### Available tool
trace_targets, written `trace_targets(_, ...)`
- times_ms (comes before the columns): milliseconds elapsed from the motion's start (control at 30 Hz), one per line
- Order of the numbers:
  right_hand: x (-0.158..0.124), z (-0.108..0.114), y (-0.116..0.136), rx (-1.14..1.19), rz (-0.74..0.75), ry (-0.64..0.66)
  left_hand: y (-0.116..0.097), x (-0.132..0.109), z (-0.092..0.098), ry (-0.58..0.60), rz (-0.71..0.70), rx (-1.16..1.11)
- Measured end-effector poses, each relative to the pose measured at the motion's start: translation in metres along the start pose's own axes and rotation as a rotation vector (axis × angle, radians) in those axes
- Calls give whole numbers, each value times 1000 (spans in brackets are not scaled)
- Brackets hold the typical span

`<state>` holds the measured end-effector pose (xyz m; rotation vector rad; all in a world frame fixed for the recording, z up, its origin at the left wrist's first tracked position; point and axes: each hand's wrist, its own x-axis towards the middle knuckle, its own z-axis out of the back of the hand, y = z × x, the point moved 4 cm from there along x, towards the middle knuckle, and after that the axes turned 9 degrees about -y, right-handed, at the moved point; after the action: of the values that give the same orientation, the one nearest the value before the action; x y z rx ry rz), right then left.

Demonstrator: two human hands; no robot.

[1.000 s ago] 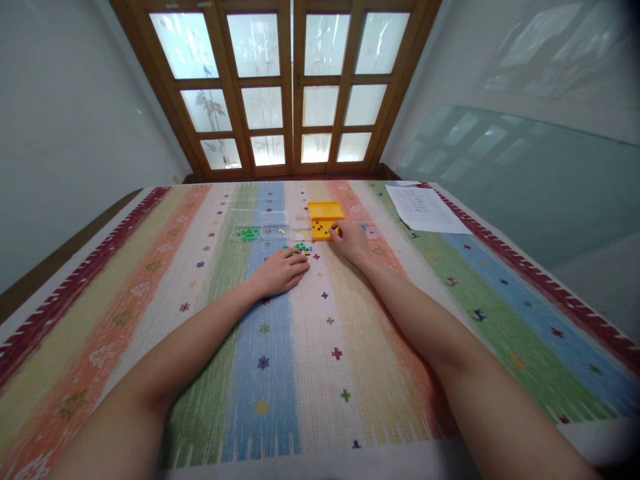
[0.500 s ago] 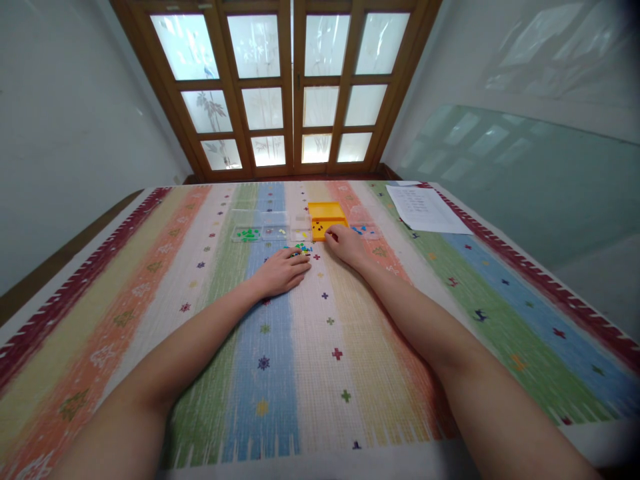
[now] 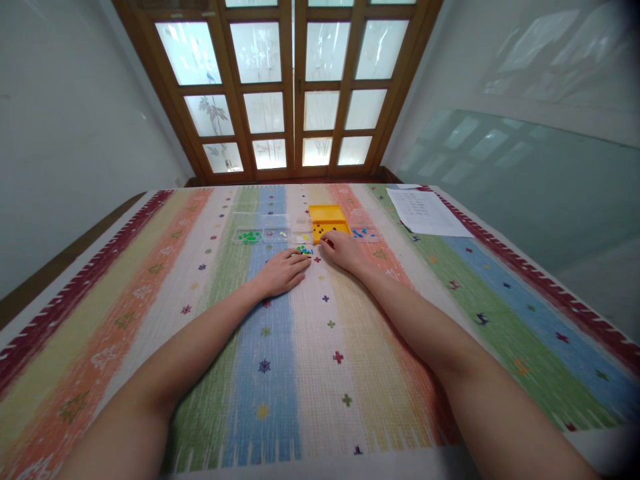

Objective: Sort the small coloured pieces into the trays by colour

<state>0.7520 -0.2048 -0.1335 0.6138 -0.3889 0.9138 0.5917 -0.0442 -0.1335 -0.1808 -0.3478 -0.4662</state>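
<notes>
Striped surface [image 3: 315, 400] is carrying clear boxes [image 3: 249, 220] and a yellow box [image 3: 327, 213], all standing open, probably keeping colours separate. Tiny green, blue and yellow pieces [image 3: 304, 250] are lying right by the loose, outstretched left hand [image 3: 284, 272]; the right hand [image 3: 342, 252] is curling at the yellow box, grip unclear.

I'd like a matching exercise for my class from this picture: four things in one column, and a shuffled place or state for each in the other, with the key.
1. Left hand
2. Right hand
3. Yellow box
4. Paper

A. Open, dark pieces inside
B. Marked with faint lines of text
C. Beside the mixed-colour pile
D. At the yellow box's near edge

Pairs: 1-C, 2-D, 3-A, 4-B
</notes>
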Motion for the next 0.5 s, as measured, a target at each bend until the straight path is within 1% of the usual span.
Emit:
trace_targets(133, 0, -2, -1, 17, 5, 13, 0, 0, 2, -38, 13, -7)
trace_targets(233, 0, -3, -2, 20, 16, 9, 5, 1, 6, -109, 69, -22)
trace_targets(333, 0, -4, -1, 13, 13, 22, 22, 1, 8, -212, 172, -34)
trace_targets(500, 0, -5, 2, 12, 24, 56, 60, -5, 8, -392, 386, 6)
